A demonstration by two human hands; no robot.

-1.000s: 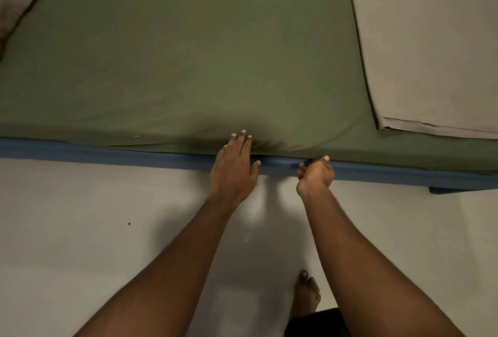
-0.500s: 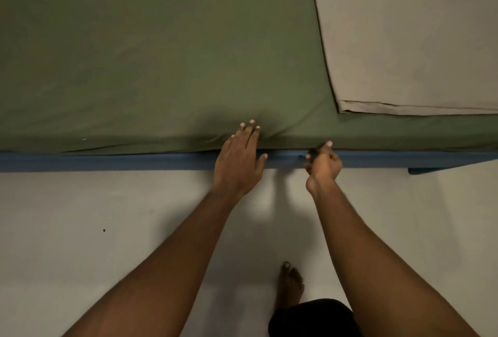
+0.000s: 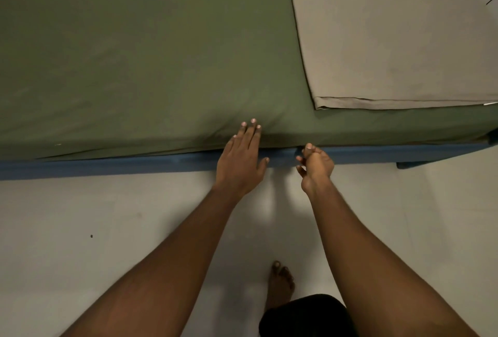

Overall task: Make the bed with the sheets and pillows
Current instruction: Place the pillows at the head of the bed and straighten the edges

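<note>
An olive green sheet (image 3: 140, 56) covers the mattress, drawn down over its near side. My left hand (image 3: 241, 157) lies flat with straight fingers on the sheet's near edge, pressing it against the mattress side. Just to its right, my right hand (image 3: 314, 164) is curled at the seam between sheet and blue bed frame (image 3: 107, 165); whether it pinches the sheet's hem there is unclear. A folded beige sheet (image 3: 398, 32) lies on the bed's right part. No pillow shows in this view.
Pale floor (image 3: 80, 242) spreads in front of the bed. My bare foot (image 3: 280, 280) stands on it below my right arm. The bed's right corner (image 3: 487, 137) and a frame leg sit at the far right edge.
The view has slid right along the bed; the brownish pillow at the left left the frame. Both hands shifted along the sheet's near edge, keeping the same posture.
</note>
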